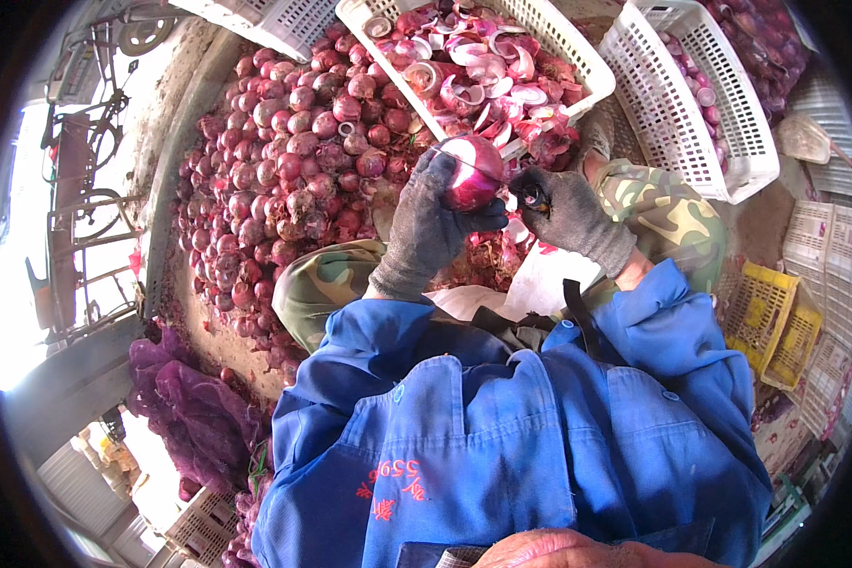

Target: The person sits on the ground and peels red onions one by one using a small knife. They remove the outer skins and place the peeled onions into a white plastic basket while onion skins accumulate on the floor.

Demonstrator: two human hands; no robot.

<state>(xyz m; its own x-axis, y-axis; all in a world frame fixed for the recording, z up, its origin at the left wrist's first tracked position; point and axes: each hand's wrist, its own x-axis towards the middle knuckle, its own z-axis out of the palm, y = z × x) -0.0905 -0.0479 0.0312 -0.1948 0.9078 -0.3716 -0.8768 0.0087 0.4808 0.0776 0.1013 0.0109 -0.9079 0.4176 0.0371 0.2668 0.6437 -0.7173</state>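
In a dark grey work glove, my left hand [429, 213] grips a large red onion [477, 181] from its left side and below. Part of the onion's outer skin is off, and its surface looks glossy. My right hand [568, 213], gloved the same way, is closed around what looks like a small knife [534, 197], mostly hidden in the fist. A thin dark line, apparently its blade, crosses the onion's face. Just beyond both hands sits a white plastic crate [596, 82] of onion peels and cut ends [483, 64].
A large heap of unpeeled red onions [277, 163] spreads on the left. Another white crate [653, 106] at the right holds peeled onions [703, 96]. Purple mesh sacks [192, 405] lie at lower left. Yellow crates [760, 312] stand right. Camouflage-clad knees [326, 284] flank the hands.
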